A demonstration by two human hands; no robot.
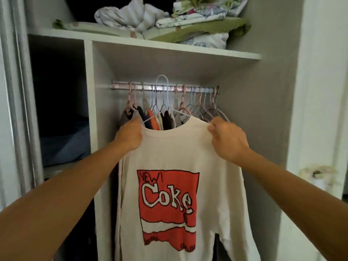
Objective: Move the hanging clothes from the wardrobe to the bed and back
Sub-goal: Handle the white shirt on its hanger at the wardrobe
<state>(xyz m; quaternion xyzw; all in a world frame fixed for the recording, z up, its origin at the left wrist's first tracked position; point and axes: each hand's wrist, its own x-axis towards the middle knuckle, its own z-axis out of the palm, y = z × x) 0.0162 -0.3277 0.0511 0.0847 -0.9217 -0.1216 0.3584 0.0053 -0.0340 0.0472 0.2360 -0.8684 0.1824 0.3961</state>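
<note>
A cream sweater (212, 166) with a red Coke print hangs in front of the open wardrobe on a white hanger (164, 95). The hanger's hook reaches up in front of the metal rail (120, 86); whether it rests on the rail I cannot tell. My left hand (130, 135) grips the sweater's left shoulder and my right hand (227, 139) pinches its right shoulder. Behind it, several garments (150, 117) hang on pink and grey hangers along the rail.
Folded bedding (169, 19) is piled on the shelf (188, 48) above the rail. A white divider (88, 110) separates a dark left compartment holding a blue bundle (64, 144). A curtain (18, 91) hangs at the left and a white wall (320, 91) stands at the right.
</note>
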